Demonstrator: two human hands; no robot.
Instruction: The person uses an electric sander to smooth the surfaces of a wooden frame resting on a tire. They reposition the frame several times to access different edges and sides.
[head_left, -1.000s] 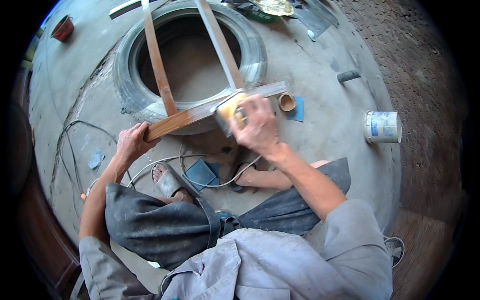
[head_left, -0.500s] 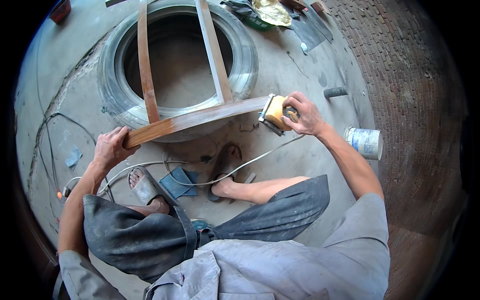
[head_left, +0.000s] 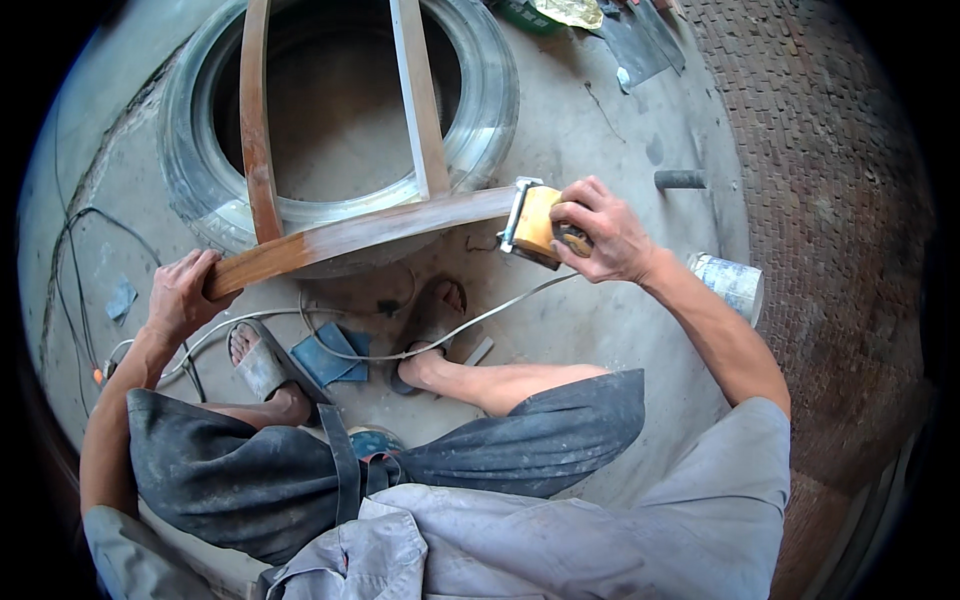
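Observation:
My left hand grips the left end of a wooden frame's near rail, fingers wrapped round its edge. That rail is brown at the left and paler, dusty-looking toward the right. Two wooden bars run away from it across a large tyre. In my right hand is a yellow electric sander, held by its rounded body at the rail's right end. The sander hides that end of the rail. A pale cord trails from the sander across the floor toward the left.
Blue sheets lie on the floor between my sandalled feet. To the right are a white bucket lying on its side and a dark cylinder. Dark cables run along the left. Brick paving borders the concrete.
The view has shifted, so the frame and tyre appear farther left. My right hand and the sander are still at the rail's right end, with the sander slightly turned. Both grips are unchanged.

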